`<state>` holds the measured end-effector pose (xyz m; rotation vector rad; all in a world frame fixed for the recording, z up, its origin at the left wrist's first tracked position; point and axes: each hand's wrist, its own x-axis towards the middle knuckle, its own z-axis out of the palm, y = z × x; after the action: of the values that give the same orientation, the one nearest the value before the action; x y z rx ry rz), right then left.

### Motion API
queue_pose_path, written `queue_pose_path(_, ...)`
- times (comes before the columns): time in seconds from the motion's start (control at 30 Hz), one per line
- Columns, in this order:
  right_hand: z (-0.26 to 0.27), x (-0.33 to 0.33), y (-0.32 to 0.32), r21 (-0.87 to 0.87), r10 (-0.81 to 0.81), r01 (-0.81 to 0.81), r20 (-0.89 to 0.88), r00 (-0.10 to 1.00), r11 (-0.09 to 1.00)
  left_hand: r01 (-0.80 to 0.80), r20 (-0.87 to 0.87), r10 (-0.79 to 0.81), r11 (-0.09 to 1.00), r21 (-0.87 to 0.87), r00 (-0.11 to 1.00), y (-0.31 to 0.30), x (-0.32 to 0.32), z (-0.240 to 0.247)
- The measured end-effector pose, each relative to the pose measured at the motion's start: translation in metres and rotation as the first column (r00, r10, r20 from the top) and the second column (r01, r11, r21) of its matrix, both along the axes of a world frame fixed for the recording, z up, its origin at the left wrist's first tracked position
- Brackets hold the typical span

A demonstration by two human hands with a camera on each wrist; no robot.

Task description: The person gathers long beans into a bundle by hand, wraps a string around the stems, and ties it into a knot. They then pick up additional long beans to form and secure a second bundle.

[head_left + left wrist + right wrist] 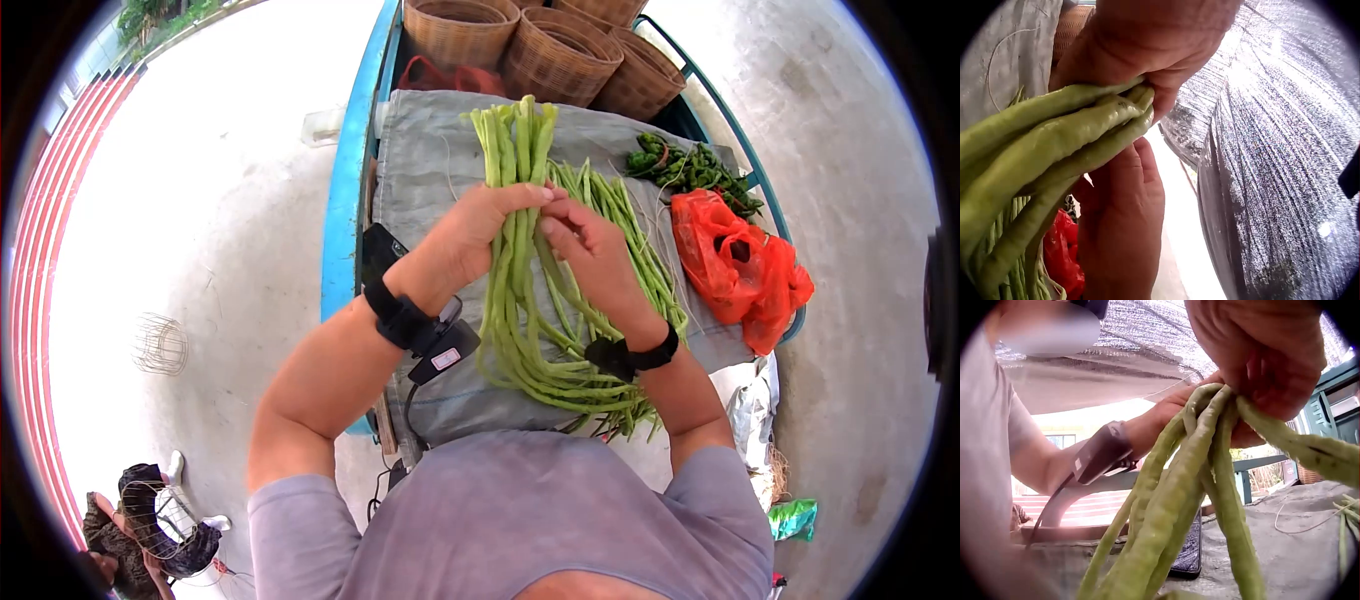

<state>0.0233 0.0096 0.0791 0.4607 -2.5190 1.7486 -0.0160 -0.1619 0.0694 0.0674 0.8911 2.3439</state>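
Observation:
My left hand [470,235] grips a bundle of long green beans [515,300] near its upper end, thumb across the front. The bundle's short ends stick up past the hand; the long ends hang and curve over the grey cloth. Close against it, my right hand [598,258] has its fingers curled and pinches one long bean [1310,453] at the bundle's side. Its fingertips meet the left thumb in the head view. In the left wrist view the beans [1054,144] run between both hands. More long beans [625,215] lie on the cloth to the right.
Grey cloth [420,130] covers the bed of a blue cart [343,200]. Wicker baskets [560,55] stand at the back. Green peppers [690,170] and a red plastic bag [735,260] lie to the right. A dark phone [380,250] sits at the left edge. Another person [125,540] is at lower left.

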Motion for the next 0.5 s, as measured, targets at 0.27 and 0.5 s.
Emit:
queue_pose_path(0.27, -0.013, -0.053, 0.052, 0.104, 0.145, -0.191, 0.344, 0.928, 0.976, -0.09, -0.215, 0.044, 0.974, -0.209, 0.976, 0.024, 0.074, 0.053)
queue_pose_path(0.5, -0.128, -0.105, 0.021, 0.676, 0.303, -0.08, -0.219, 0.927, 0.732, -0.116, -0.54, -0.102, 0.927, -0.356, 0.836, 0.053, 0.147, 0.073)
